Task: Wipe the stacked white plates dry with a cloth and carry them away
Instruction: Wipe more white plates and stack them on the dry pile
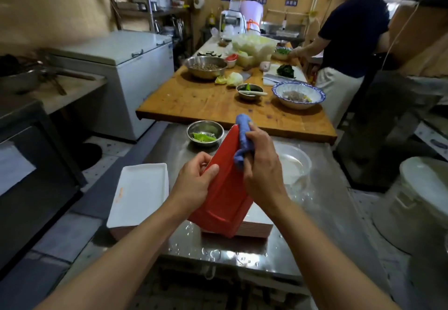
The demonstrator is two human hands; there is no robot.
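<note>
Right hand point(260, 162) fingers clenched round a crumpled blue cloth point(243, 140), pressing it on the upper edge of a rectangular plate, red underside facing the camera point(224, 188). Left hand point(194, 181) grips the plate's left edge, thumb on the red face, fingers curled behind. Plate is tilted up on end, its lower edge on a stack of rectangular plates point(257, 225) lying on the wet stainless steel table point(230, 249). Second stack of white rectangular plates point(140, 193) just left, at the table's left edge. Small steel bowl with green leaf scraps point(205, 132) beyond, clear shallow dish point(294, 164) to the right. Wooden prep table point(206, 103) further back.
</note>
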